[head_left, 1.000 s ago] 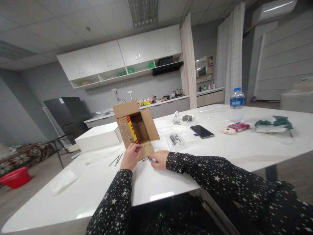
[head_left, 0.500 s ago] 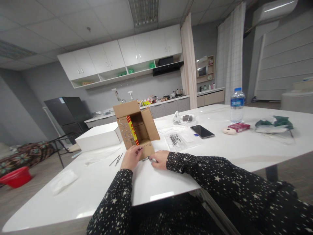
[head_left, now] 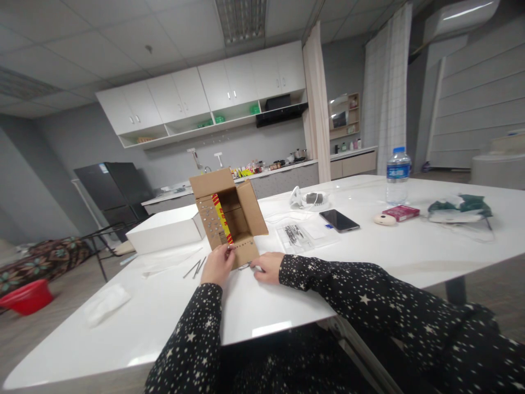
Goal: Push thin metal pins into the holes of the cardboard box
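An open cardboard box (head_left: 210, 224) with a red-and-yellow tape strip stands before me, small round metallic pieces dotting its left flap. A row of dark marks or holes crosses the front flap (head_left: 246, 253). My left hand (head_left: 218, 265) is at the flap's left edge, fingertips pinched together; whatever they hold is too small to name. Low by the flap's bottom edge, my right hand (head_left: 268, 267) rests on the table with curled fingers, at small metal pieces (head_left: 245, 266); what it grips is unclear. Thin metal rods (head_left: 195, 267) lie left of my left hand.
On the white table (head_left: 164, 323) are a white box (head_left: 164, 232), a crumpled tissue (head_left: 107, 303), a clear bag of dark strips (head_left: 294, 235), a phone (head_left: 339, 220), a white cabled device (head_left: 314, 200), a pink packet (head_left: 401, 213) and a water bottle (head_left: 397, 175).
My left fingertips have shifted slightly left along the front flap, uncovering more of its row of marks. My right hand and the box look unmoved.
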`<action>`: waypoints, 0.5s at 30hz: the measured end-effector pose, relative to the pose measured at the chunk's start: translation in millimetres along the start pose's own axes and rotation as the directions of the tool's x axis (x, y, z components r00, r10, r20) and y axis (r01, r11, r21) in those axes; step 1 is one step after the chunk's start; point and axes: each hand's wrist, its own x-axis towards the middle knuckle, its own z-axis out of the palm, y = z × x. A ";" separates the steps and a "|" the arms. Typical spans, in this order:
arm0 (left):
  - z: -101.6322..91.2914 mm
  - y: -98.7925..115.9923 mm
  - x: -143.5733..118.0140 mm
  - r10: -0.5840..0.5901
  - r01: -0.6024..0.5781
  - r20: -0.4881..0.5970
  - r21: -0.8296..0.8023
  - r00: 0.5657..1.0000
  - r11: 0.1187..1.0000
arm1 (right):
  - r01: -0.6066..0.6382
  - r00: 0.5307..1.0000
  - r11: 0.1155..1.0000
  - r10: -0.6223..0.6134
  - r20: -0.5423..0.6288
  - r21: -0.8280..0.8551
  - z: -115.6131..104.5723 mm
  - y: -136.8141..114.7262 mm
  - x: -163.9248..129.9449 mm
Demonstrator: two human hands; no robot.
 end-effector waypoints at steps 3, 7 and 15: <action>-1.4 -0.8 0.0 -0.039 0.039 -0.005 0.009 0.999 0.999 | 0.003 1.000 1.000 -0.003 0.001 0.000 0.6 0.3 0.0; -2.5 -1.0 -0.1 -0.072 0.072 -0.007 0.003 0.997 0.997 | 0.015 1.000 1.000 -0.015 -0.001 0.000 0.8 0.6 -0.2; -1.4 -1.9 0.2 -0.086 0.086 0.010 0.005 0.996 0.996 | 0.000 1.000 1.000 0.000 0.005 -0.004 -0.5 -0.6 -0.5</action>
